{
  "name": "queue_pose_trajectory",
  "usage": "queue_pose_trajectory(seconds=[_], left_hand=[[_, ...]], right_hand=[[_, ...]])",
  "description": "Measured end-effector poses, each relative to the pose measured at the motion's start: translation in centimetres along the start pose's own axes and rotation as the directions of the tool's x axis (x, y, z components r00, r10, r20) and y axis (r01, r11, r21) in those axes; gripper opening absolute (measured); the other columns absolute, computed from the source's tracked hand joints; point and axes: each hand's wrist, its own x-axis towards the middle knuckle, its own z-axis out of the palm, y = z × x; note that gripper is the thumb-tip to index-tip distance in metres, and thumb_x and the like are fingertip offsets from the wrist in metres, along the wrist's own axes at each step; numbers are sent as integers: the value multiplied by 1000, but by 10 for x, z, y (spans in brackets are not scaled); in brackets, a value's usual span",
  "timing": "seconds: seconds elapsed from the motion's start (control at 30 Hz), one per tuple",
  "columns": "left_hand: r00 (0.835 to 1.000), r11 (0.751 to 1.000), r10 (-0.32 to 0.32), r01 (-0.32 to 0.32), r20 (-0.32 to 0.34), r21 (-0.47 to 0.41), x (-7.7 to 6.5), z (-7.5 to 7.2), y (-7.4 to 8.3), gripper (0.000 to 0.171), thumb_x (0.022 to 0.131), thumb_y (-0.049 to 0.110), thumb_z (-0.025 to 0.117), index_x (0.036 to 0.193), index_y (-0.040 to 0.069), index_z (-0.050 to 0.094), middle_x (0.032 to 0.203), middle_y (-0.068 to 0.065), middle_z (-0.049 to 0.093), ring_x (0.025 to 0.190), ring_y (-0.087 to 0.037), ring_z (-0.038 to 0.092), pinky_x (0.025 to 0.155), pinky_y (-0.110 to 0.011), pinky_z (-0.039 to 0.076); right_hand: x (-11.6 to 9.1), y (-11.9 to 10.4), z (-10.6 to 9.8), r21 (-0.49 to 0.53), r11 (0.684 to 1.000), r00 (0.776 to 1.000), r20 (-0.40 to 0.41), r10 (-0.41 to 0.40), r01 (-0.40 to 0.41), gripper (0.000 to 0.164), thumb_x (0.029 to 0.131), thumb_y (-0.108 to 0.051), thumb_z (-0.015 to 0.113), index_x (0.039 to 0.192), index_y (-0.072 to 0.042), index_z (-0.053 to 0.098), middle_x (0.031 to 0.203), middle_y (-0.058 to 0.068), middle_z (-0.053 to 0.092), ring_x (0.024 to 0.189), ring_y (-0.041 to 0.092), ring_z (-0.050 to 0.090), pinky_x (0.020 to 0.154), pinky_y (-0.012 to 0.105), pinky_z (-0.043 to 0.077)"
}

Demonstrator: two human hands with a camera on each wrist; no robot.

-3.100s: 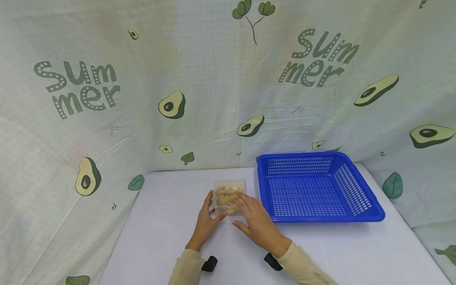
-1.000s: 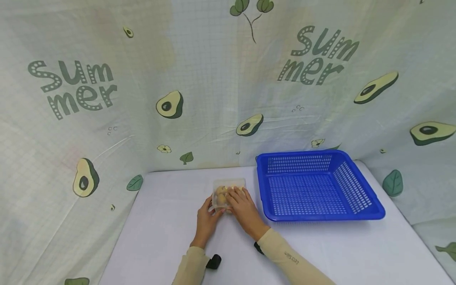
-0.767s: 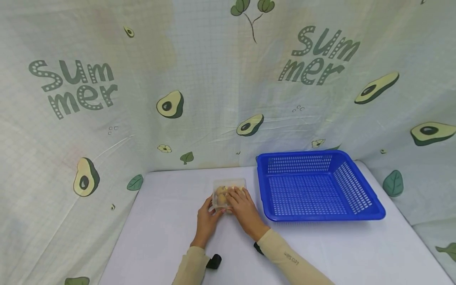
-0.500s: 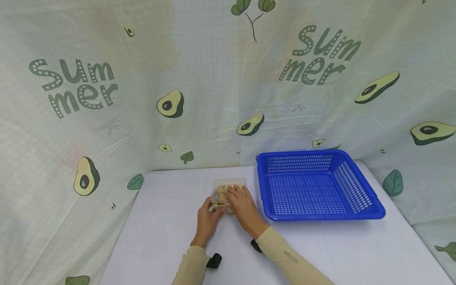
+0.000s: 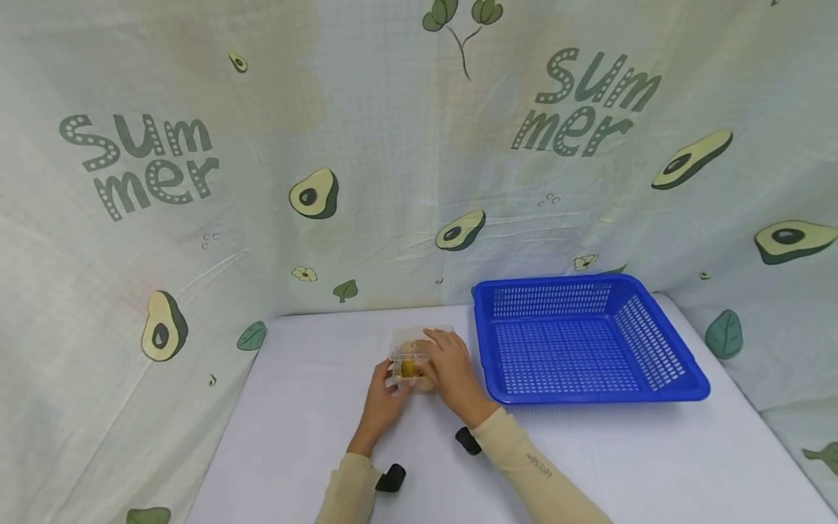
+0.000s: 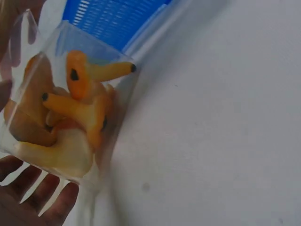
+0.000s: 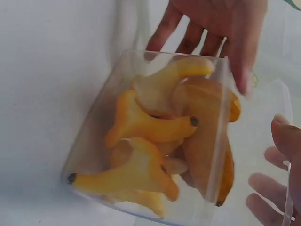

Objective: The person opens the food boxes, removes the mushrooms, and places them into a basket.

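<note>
A clear plastic box (image 7: 94, 136) with a clear lid (image 7: 277, 101) stands on the table, its lid tilted up. Inside lie several yellow-orange, mushroom-shaped pieces (image 7: 155, 125), some with dark tips. My left hand (image 5: 385, 399) grips the box's near left side; in the right wrist view this left hand (image 7: 211, 28) has its fingers along the wall and thumb at the rim. My right hand (image 5: 455, 372) pinches the lid's edge; in its wrist view the thumb is on one face, with fingers (image 7: 265, 193) behind. In the head view it partly covers the pieces.
A blue slotted plastic basket (image 5: 592, 400) stands to the right of the box. The table (image 5: 308, 371) has a white cover. A printed cloth (image 5: 366, 109) hangs behind it and at both sides. A black wrist camera (image 5: 391, 478) sits by the left sleeve.
My right hand came down onto the box's top and then rose slightly. The lid's near edge has lifted away from the box, showing an orange piece beneath. My left hand has stayed in place.
</note>
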Motion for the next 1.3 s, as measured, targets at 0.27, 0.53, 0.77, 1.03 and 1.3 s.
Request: queue_pose_trajectory(seconds=[0.27,0.53,0.77,1.03,1.3], left_hand=[[991,997,-73,71,-111,-19,5,-3,13,39,107,9,57,145,-3,57,136,-21,60,113,-32,63,85,-25,58],[976,990,-120,103,-183,-95,7,-4,19,33,99,-1,65,131,-8,67,112,-21,65,89,-20,66,70,-21,60],[957,947,-239,192,-165,-259,1,-6,45,33,97,-8,64,129,-17,64,102,-20,62,79,-16,65,72,-29,67],[948,934,-267,211,-173,-289,7,-3,29,34,97,-7,66,129,-17,64,103,-18,61,78,-15,66,71,-29,67],[943,923,-282,216,-178,-319,8,-2,27,32,95,-6,67,127,-11,69,99,-14,62,75,-12,64,69,-21,64]], right_hand=[[16,-4,-10,54,999,986,-166,17,-8,23,91,-9,83,113,-8,76,119,10,70,114,31,63,100,53,55],[29,-1,-11,44,998,958,-280,64,-54,13,93,-6,81,106,-10,81,116,11,68,112,34,61,97,51,53],[36,1,-9,-37,995,951,-297,82,-98,22,98,-6,74,119,-10,82,123,16,60,113,36,54,95,48,52],[40,-1,-7,-189,975,981,-174,84,-117,54,94,1,77,146,-8,64,140,21,53,130,41,50,110,52,51],[44,0,-8,-266,957,992,-75,102,-118,69,91,-3,81,153,-1,52,160,22,44,147,41,43,119,54,45]])
